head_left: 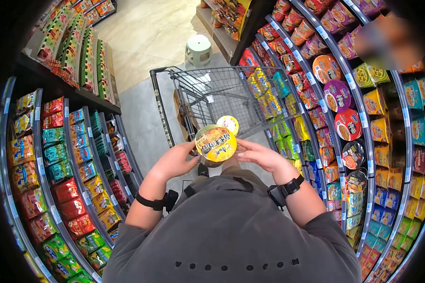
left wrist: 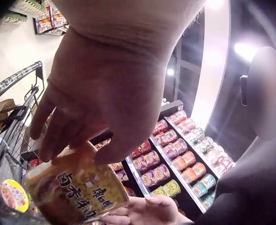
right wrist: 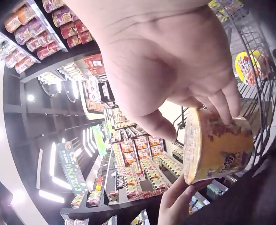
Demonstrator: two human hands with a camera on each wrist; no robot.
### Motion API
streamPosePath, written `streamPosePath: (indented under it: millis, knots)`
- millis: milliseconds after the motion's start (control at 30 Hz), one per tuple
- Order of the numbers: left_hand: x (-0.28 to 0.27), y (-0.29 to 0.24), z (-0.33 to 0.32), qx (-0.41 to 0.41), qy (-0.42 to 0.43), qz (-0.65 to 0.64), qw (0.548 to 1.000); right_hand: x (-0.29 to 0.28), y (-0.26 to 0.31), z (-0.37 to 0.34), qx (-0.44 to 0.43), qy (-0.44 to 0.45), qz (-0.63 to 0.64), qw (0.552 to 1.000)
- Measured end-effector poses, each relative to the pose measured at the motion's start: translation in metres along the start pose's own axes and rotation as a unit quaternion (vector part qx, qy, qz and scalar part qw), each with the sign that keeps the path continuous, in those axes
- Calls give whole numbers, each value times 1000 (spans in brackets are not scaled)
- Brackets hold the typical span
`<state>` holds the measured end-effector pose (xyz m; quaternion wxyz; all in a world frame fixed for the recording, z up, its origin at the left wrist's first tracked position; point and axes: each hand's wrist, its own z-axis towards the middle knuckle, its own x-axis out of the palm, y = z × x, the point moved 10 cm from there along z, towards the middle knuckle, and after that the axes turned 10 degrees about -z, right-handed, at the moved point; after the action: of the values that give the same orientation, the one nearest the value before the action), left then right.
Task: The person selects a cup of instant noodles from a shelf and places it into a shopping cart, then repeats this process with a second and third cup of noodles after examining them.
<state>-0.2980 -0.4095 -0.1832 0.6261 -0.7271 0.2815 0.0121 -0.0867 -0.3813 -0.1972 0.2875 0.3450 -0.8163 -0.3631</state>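
A yellow instant noodle cup (head_left: 217,145) with dark lettering is held in front of my body, above the near end of the shopping cart. My left hand (head_left: 178,158) grips its left side, thumb toward me. On the opposite side, my right hand (head_left: 261,155) holds the cup with fingertips along its wall. In the left wrist view the printed side of the noodle cup (left wrist: 77,190) faces the camera, with the right fingers at its lower edge. The right wrist view shows the cup (right wrist: 217,147) tilted on its side. A second yellow-lidded noodle cup (head_left: 228,124) appears just beyond, in the cart.
The wire shopping cart (head_left: 231,78) stands ahead, with a brown paper bag (head_left: 182,113) at its left. Shelves of noodle cups and packets (head_left: 337,96) line the right; bagged snacks (head_left: 66,193) fill the left shelves. A pale green stool (head_left: 199,49) stands beyond the cart.
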Motion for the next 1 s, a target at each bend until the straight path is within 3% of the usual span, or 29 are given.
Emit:
streamPosePath:
  millis: [167,233,367,433,467,667,767,833,1000]
  knots:
    - [-6,8,33,-62,21,-34,997,-38,0,21,30,-1,40,999]
    - [-5,27,49,-136,32,-82,987,-60,1,32,31,-1,58,998]
    - [1,78,93,-120,-20,-120,985,-107,-16,69,45,19,130,990]
    - [20,103,114,-207,11,-321,924,-129,-33,86,80,3,162,983]
    - [29,108,125,-212,24,-351,912,-138,-40,93,85,4,168,982]
    - [95,178,181,-303,94,-256,913,-183,-132,134,176,21,227,958]
    - [107,191,194,-338,90,-212,912,-199,-151,141,224,17,190,956]
    - [126,209,201,-368,143,-185,900,-213,-155,144,224,10,170,960]
    - [133,220,213,-377,108,-173,903,-222,-160,151,241,35,145,959]
